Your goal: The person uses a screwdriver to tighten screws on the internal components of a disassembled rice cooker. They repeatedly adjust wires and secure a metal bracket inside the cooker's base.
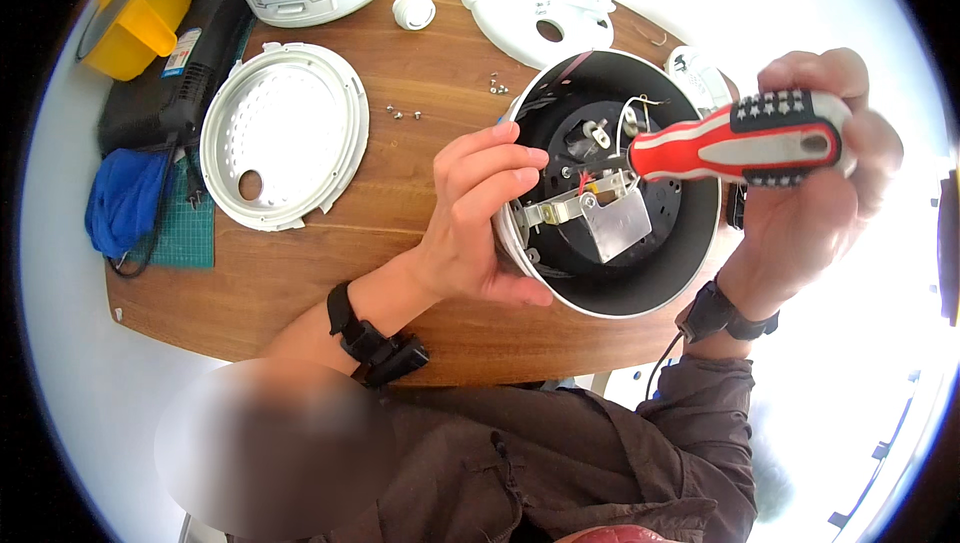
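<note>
A round, dark-walled housing (690, 238) with a pale rim is opening toward the camera, two o'clock from the view's centre, exposing a silver plate (620, 228) near six o'clock inside. A red, white and black screwdriver (740, 141) is crossing above its three-o'clock rim, handle butt pointing toward three o'clock.

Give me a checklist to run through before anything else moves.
1. Screwdriver gripped: ok, its handle is in the right hand.
2. Round shell steadied: ok, the left hand is at its rim.
3. Screwdriver tip seated: cannot tell, the tip is not clearly visible.
4. Wires clear of the tip: cannot tell, same reason.
5. Loose screws gathered in one place: not ok, they lie in separate groups on the table.
</note>
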`<state>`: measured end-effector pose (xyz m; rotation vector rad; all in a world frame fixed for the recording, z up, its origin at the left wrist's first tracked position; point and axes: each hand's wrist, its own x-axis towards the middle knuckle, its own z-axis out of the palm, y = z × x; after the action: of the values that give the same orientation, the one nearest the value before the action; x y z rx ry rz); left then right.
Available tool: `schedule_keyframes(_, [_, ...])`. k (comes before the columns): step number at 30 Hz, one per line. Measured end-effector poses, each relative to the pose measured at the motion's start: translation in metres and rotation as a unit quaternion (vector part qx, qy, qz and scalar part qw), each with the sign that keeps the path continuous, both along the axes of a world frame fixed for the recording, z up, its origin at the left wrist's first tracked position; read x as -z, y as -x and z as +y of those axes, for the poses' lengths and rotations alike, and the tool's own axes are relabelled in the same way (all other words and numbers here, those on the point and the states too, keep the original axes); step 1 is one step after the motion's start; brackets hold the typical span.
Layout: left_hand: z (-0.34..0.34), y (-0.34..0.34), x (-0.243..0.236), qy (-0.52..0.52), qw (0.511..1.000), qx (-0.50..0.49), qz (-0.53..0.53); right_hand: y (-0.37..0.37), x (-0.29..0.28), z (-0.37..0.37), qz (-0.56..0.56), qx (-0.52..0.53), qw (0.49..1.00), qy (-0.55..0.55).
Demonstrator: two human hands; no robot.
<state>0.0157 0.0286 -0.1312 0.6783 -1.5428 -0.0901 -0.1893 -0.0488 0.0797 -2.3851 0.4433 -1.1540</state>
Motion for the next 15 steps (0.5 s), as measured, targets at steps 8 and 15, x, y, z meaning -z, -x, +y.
schedule_keyframes(8, [0.001,-0.005,0.005,-0.007,1.000,-0.016,-0.017,-0.001,0.012,-0.008,-0.045,0.058,0.997,-0.013])
schedule_keyframes(15, [-0.002,0.001,0.006,-0.003,1.000,-0.006,-0.016,0.012,0.010,-0.014,-0.060,0.019,0.998,-0.007])
